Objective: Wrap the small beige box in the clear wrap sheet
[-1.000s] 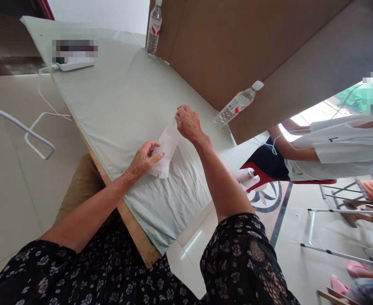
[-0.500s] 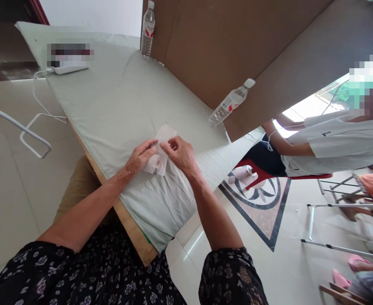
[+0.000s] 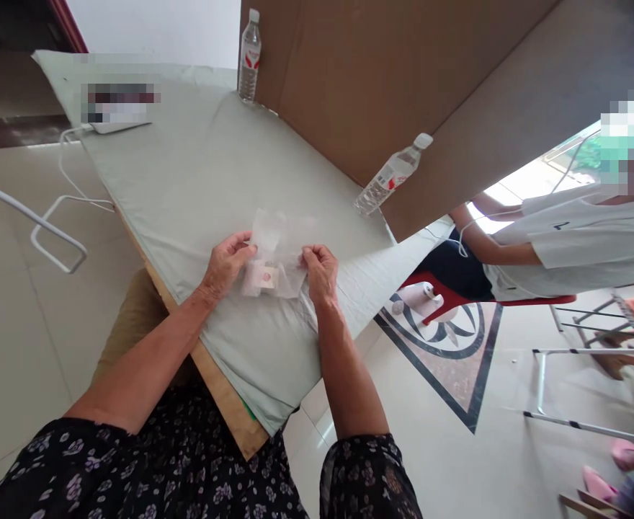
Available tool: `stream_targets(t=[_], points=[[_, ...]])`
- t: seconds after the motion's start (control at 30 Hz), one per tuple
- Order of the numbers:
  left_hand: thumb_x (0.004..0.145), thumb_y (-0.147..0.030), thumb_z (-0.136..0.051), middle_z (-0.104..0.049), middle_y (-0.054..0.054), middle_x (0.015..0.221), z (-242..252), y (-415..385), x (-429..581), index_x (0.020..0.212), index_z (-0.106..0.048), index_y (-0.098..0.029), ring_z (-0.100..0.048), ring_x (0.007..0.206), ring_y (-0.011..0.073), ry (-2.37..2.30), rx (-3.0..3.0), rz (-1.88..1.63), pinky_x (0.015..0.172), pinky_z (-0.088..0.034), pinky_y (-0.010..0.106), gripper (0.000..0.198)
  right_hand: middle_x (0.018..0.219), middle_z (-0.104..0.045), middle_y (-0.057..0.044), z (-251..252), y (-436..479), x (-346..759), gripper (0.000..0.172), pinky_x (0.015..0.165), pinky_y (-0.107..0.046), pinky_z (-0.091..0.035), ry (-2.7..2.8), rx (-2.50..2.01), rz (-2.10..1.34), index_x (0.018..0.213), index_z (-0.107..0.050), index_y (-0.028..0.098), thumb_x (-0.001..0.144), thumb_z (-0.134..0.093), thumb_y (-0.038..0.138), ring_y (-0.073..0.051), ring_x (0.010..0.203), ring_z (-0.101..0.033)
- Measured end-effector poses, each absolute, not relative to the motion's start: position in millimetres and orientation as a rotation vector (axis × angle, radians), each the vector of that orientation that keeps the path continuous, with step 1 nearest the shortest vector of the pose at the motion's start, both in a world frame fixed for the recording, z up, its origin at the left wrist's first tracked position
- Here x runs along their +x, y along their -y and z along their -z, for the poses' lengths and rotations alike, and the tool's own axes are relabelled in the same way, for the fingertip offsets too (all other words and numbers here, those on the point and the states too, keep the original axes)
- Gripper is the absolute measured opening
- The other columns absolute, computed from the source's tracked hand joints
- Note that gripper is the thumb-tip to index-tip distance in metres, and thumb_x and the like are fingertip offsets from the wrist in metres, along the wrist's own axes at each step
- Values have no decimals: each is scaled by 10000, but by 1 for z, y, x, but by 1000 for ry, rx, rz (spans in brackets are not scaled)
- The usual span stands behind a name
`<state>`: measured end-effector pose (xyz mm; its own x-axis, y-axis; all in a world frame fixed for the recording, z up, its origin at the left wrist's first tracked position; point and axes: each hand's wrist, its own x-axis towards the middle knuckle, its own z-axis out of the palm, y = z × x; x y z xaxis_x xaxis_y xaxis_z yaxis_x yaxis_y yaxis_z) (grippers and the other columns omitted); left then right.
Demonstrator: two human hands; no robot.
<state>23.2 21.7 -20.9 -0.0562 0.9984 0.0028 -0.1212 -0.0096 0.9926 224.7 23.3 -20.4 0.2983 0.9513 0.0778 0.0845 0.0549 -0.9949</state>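
A thin translucent wrapper (image 3: 289,238) lies spread over the cloth near the table's front corner. On its lower part sits a small pale block-like item (image 3: 266,277) with a round red mark; its kind I cannot make out. My left hand (image 3: 226,267) pinches the wrapper's left side between thumb and fingers. At the opposite side, the fingers of my right hand (image 3: 321,270) are closed on the wrapper's right edge.
A pale green cloth covers the table (image 3: 187,166). One water bottle (image 3: 249,58) stands against a large cardboard panel (image 3: 349,79); another bottle (image 3: 393,176) is nearer on the right. A white cable (image 3: 52,209) hangs at left. A person in a white shirt (image 3: 576,238) sits at right.
My hands have moved apart and the folded wrapper is now opened out sideways between them. The pale item with the red mark now shows clearly.
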Motion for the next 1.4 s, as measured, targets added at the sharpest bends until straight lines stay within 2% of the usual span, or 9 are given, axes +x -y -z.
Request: stream_targets(t=[0.17,0.27,0.4,0.6,0.77,0.9,1.1,1.27,1.4], points=[[709,-534,-761,-653,139,1275,4,-6,27,1218,-701,-183,-657,1056,267,-1463,1589,-1184,931,-553,421,622,691,-583,43,27,-21,225,249,613,-279,-486,1080,-1369,-909,833,-623,221,769,-632,462,-117,619,-526],[717,-450,-772,-690,121,1165,-8,-4,28,1147,-705,-184,-660,1005,265,-1599,1770,-1002,940,-541,425,510,688,-587,42,29,-21,226,261,627,-280,-481,1104,-1357,-872,850,-625,224,776,-620,474,-121,634,-532],[796,-291,-616,-708,49,882,-18,-13,22,841,-675,-206,-627,806,211,-1672,1831,-754,799,-503,357,113,690,-595,41,33,-21,229,256,628,-283,-477,1109,-1366,-839,882,-618,230,790,-599,469,-133,653,-555],[781,-281,-572,-668,21,742,-21,-31,5,698,-585,-221,-575,718,193,-1806,1813,-799,724,-438,336,103,601,-533,87,37,-32,240,192,633,-287,-434,1141,-1459,-686,927,-597,234,811,-586,387,-124,576,-509],[702,-238,-621,-624,57,686,1,-47,-7,590,-499,-243,-588,758,267,-1985,1783,-782,764,-470,418,166,616,-555,88,36,-38,250,194,741,-320,-440,1215,-1697,-518,996,-595,232,825,-591,324,-151,634,-544],[700,-233,-642,-654,62,735,11,-47,-14,696,-564,-254,-621,827,304,-1961,1808,-921,837,-508,469,82,765,-659,34,29,-33,252,259,807,-344,-468,1234,-1761,-435,1073,-605,237,834,-603,339,-173,729,-591],[817,-316,-604,-733,78,873,-25,-13,-8,860,-671,-220,-645,877,264,-1567,2017,-1197,845,-521,412,125,884,-719,-26,-2,-7,249,218,815,-341,-501,1252,-1519,-375,991,-653,227,876,-582,398,-171,785,-625],[847,-355,-556,-775,94,1053,-40,-10,8,977,-760,-205,-666,949,262,-1273,2047,-1004,734,-510,343,284,944,-766,-32,-25,-2,241,247,780,-327,-513,1480,-1394,-722,968,-736,225,883,-599,412,-164,813,-653],[833,-371,-549,-762,86,1254,-28,-38,14,1162,-772,-228,-677,1060,279,-1169,1999,-765,884,-537,373,422,1040,-778,-53,-22,-19,243,375,726,-306,-525,1484,-1323,-978,989,-756,220,877,-600,542,-187,919,-695]])
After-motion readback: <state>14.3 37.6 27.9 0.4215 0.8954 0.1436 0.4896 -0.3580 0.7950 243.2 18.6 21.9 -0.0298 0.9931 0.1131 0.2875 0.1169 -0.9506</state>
